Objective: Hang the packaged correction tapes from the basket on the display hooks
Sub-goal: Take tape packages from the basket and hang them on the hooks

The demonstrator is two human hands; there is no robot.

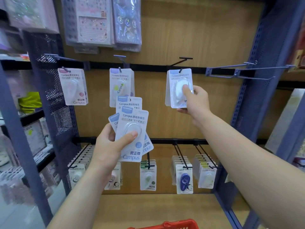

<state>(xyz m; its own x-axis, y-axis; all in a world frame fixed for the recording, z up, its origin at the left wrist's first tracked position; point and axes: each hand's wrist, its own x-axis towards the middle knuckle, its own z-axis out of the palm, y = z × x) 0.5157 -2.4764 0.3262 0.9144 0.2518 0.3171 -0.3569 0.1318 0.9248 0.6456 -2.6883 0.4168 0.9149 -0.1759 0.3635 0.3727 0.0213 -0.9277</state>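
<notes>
My left hand (pixel 109 143) grips a fan of several packaged correction tapes (pixel 132 129), white cards with blue tops, held in front of the middle of the display. My right hand (pixel 194 100) pinches a packaged correction tape (pixel 179 87) that hangs on the black display hook (pixel 181 62) at upper right; my thumb lies on its clear blister. Behind it on the same hook hangs at least one more card. The rim of the red basket (pixel 165 225) shows at the bottom edge.
Two more hooks on the upper rail carry correction tapes (pixel 72 86) (pixel 121 85). A bare blue double hook (pixel 244 71) juts from the right. The lower rail holds full rows of packages (pixel 184 177). Sticker sheets (pixel 102 22) hang above. Blue perforated uprights (pixel 54 103) frame the bay.
</notes>
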